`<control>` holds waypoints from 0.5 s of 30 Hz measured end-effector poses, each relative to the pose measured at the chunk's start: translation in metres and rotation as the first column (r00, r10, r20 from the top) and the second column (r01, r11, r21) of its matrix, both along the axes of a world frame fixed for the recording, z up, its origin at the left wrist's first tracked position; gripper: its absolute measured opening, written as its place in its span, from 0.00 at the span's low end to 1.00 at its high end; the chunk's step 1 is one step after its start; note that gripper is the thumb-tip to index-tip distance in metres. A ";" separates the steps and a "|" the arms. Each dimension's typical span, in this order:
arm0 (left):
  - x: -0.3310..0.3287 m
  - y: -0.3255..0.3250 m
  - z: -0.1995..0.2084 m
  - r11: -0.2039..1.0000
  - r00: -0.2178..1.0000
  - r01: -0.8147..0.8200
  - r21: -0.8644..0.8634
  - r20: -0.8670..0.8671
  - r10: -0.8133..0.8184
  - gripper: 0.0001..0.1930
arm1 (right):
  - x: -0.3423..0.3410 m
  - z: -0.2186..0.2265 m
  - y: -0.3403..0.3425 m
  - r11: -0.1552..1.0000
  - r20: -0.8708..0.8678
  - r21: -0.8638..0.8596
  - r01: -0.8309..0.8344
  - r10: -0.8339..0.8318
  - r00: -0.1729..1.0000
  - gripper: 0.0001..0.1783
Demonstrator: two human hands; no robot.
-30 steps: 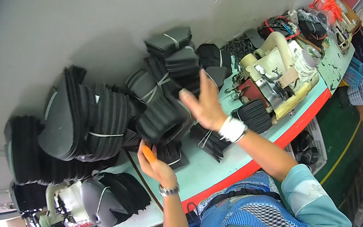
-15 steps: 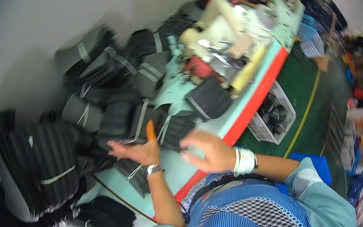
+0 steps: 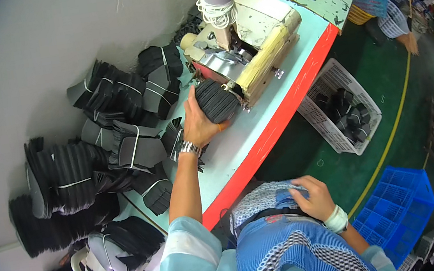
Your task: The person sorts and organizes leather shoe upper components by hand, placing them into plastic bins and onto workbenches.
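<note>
Black bundle of ribbed pieces point(image 3: 217, 100) in my left hand point(image 3: 201, 125).
It's clamped beside the machine point(image 3: 240, 46) on the counter point(image 3: 260, 123); my right hand point(image 3: 311, 198) rests curled against my apron point(image 3: 279, 239).

Bright even light, sharp centre, fisheye bending, dark rim.

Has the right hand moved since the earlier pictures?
Yes. The right hand has dropped from above the table's red edge to the blue apron at the person's front.
</note>
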State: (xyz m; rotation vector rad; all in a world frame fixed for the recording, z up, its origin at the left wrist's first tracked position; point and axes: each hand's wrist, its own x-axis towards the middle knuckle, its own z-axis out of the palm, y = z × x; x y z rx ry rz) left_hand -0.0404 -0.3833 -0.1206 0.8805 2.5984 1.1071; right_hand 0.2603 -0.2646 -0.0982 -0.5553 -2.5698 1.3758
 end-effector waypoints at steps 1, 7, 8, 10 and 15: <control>0.009 -0.009 0.008 1.000 1.000 -0.008 -0.009 -0.018 0.008 0.58 | 0.014 0.000 0.004 0.999 -0.003 0.011 0.053 -0.053 0.999 0.09; -0.016 0.012 0.126 0.925 0.828 -0.365 -0.109 -0.493 0.268 0.53 | 0.084 -0.012 0.030 0.952 0.129 0.034 0.303 -0.305 0.944 0.10; -0.039 0.032 0.141 0.834 0.769 -0.465 -0.297 -0.602 0.214 0.51 | 0.082 -0.015 0.029 0.950 0.163 0.068 0.304 -0.311 0.936 0.11; -0.087 0.045 0.135 0.696 0.651 -0.547 -0.466 -0.759 0.004 0.47 | 0.069 -0.014 0.021 0.951 0.151 0.115 0.288 -0.303 0.941 0.12; -0.229 0.043 0.041 0.591 0.547 -0.116 -0.798 -0.548 -0.633 0.14 | 0.065 -0.016 -0.015 0.880 0.113 0.147 0.451 -0.468 0.876 0.14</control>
